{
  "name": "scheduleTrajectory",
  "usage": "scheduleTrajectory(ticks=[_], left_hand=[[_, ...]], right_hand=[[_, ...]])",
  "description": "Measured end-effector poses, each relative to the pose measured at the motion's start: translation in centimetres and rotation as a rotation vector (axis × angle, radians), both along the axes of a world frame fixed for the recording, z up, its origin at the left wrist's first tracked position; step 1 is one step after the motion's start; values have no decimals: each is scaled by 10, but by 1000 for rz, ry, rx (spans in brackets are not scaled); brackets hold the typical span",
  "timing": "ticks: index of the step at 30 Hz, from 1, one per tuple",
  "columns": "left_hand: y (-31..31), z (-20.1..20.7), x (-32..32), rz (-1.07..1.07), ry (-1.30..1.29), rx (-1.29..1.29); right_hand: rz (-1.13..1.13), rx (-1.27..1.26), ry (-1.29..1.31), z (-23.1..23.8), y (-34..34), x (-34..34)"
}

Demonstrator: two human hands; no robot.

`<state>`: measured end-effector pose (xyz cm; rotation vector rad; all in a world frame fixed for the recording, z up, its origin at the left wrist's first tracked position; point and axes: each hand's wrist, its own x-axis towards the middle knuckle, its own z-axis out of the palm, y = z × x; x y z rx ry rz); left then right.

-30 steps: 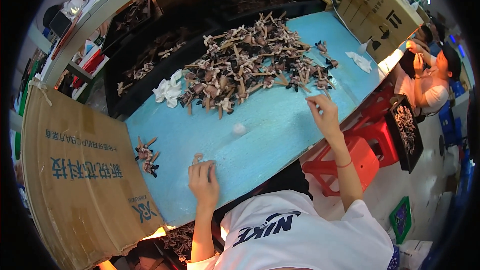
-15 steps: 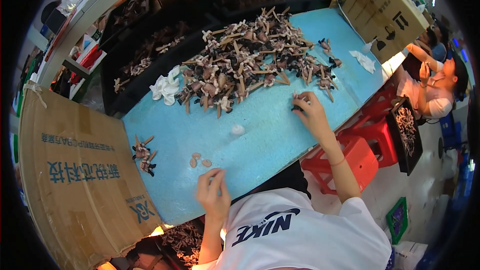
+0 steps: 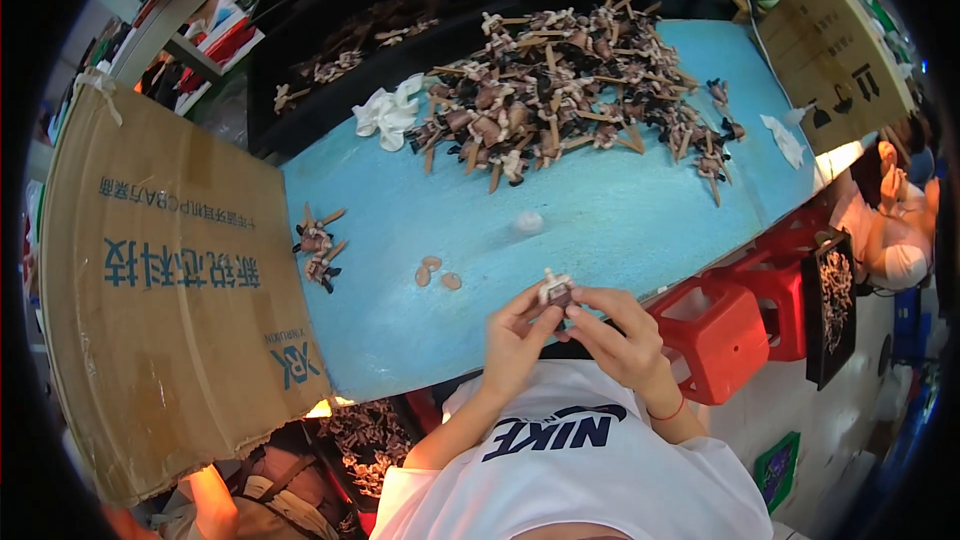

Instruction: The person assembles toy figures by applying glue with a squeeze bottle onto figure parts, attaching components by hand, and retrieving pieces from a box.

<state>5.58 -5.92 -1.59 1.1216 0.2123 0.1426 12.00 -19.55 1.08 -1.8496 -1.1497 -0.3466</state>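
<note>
A small figurine (image 3: 556, 290) with a pale top and a brown body is held just above the table's near edge. My left hand (image 3: 517, 338) pinches it from one side with thumb and fingers. From the other side, the fingertips of my right hand (image 3: 622, 338) close on its lower part, so that end is mostly covered. Beyond my hands, a small white lump (image 3: 528, 223) sits on the blue tabletop (image 3: 400, 340). To the left lie several small tan oval pieces (image 3: 430, 266). Similar figurines (image 3: 318, 248) rest by the left cardboard.
A large heap of figurines (image 3: 560, 90) covers the table's far middle, with white crumpled tissue (image 3: 390, 112) beside it. Cardboard walls stand at left (image 3: 170, 300) and right (image 3: 830, 60). Black trays (image 3: 340, 30) line the back. Red stools (image 3: 715, 340) and another person (image 3: 885, 225) are at right.
My right hand has come from beside the heap back to the near edge with the figurine. My left hand has moved right and now grips it too. The view has shifted.
</note>
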Motion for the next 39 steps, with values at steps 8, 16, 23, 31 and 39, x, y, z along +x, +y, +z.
scheduleTrajectory(ticks=[8,16,23,31,39], left_hand=[[45,-15,-48,196,91,-421],[57,-8,-61,314,42,-293],[54,-1,-60,328,144,-215],[45,18,-49,392,-7,27],[49,24,-52,625,-137,754]], right_hand=[[-218,239,398,-11,24,49],[-214,-190,389,-72,58,70],[82,363,939,-38,53,49],[-176,390,880,18,17,-5],[14,365,272,33,15,-33]])
